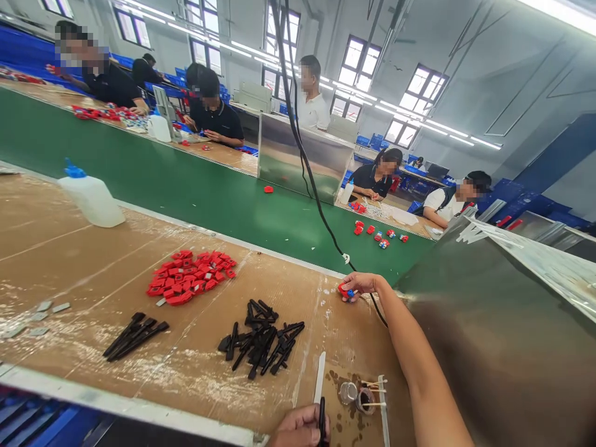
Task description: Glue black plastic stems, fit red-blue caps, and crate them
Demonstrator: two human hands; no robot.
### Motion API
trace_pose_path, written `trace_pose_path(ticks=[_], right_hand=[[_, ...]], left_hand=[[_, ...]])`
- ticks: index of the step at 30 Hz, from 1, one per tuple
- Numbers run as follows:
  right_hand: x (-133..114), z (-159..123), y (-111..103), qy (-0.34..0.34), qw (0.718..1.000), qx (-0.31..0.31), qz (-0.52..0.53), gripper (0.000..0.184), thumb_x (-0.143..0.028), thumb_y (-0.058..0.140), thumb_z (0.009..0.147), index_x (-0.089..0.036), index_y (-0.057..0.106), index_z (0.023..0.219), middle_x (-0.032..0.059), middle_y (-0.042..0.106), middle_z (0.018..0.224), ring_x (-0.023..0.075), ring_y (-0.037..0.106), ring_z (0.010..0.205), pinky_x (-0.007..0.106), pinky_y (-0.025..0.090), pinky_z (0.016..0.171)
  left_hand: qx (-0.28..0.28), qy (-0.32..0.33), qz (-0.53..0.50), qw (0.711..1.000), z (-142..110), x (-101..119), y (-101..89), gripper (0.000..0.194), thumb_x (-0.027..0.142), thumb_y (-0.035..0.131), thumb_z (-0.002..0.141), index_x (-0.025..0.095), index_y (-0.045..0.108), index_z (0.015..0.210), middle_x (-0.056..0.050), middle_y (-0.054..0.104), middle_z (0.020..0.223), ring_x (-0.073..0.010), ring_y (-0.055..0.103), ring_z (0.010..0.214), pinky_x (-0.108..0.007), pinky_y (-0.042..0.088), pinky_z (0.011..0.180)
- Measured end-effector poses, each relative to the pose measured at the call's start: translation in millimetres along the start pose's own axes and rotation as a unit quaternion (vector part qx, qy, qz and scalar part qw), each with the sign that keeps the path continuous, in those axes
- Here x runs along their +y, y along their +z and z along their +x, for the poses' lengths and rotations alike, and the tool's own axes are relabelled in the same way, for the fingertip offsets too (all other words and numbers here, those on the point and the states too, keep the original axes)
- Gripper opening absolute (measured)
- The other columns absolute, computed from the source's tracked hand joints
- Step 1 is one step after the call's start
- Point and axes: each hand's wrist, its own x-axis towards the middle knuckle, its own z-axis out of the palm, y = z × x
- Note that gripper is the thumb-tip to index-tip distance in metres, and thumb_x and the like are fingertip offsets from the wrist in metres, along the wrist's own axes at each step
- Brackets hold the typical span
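Note:
My right hand (363, 285) reaches out near the table's far edge, beside the green belt. Its fingers are closed on a small red and blue plastic part (345, 291). At the bottom of the view, my left hand (300, 427) is closed on a black plastic stick (322, 417), held upright. Ahead of it lies a heap of black plastic sticks (263, 341) with flat, wide ends. Several more black sticks (135, 335) lie to the left. Behind them sits a pile of red plastic pieces (190, 276). Close to my left hand stand small clear cups (365, 400) with cotton swabs (374, 405).
A white bottle with a blue cap (93, 197) stands at the left. The green belt (223, 195) runs beyond the table, carrying several red and blue parts (378, 236). A black cable (321, 211) hangs down. A metal panel (503, 323) rises at right. Co-workers (214, 118) sit opposite.

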Motion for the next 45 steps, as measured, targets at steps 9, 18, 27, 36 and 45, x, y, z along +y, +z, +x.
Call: trace_pose_path(ticks=[9,18,27,36,45], right_hand=[[-18,13,35,-0.034,0.996,-0.082,-0.007,0.025,-0.036,0.063,0.095,-0.015,0.063,0.110,0.0041,0.066,0.102,0.0145,0.065,0.083,0.030,0.058,0.071],[-23,11,57,-0.065,0.992,-0.108,0.019,0.023,-0.035,0.064,0.095,-0.014,0.064,0.104,0.0015,0.066,0.091,0.0101,0.063,0.069,0.021,0.051,0.055],[-31,5,83,-0.075,0.990,-0.117,0.020,0.038,-0.041,0.081,0.077,-0.014,0.065,0.098,0.0013,0.067,0.081,0.0108,0.067,0.064,0.014,0.033,0.039],[-46,-4,109,-0.068,0.992,-0.106,0.003,0.035,-0.042,0.080,0.076,-0.013,0.065,0.091,0.0011,0.067,0.076,0.0069,0.059,0.053,0.013,0.029,0.036],[-62,-63,130,-0.223,0.965,0.087,0.103,0.045,-0.054,0.080,0.071,-0.017,0.064,0.091,0.0014,0.062,0.077,0.0071,0.052,0.057,0.016,0.037,0.044]], left_hand=[[-0.037,0.013,-0.020,0.999,-5,2,13.4,0.029,0.032,0.082,0.072,0.013,0.062,0.082,0.000,0.057,0.067,-0.0075,0.052,0.051,-0.019,0.040,0.050],[-0.018,0.054,-0.028,0.998,-9,4,26.0,0.026,0.029,0.079,0.072,0.012,0.063,0.082,-0.001,0.056,0.067,-0.0079,0.052,0.051,-0.019,0.042,0.046],[-0.013,0.051,-0.020,0.998,-10,9,29.3,0.030,0.030,0.081,0.069,0.010,0.063,0.084,-0.003,0.058,0.068,-0.0087,0.053,0.052,-0.020,0.043,0.047],[-0.009,0.054,-0.012,0.998,-11,13,31.4,0.031,0.031,0.082,0.066,0.011,0.063,0.081,-0.002,0.058,0.067,-0.0100,0.055,0.053,-0.020,0.043,0.046],[0.006,0.048,-0.021,0.999,-11,17,30.6,0.031,0.029,0.082,0.065,0.011,0.062,0.082,-0.003,0.059,0.065,-0.0098,0.056,0.054,-0.019,0.041,0.048]])
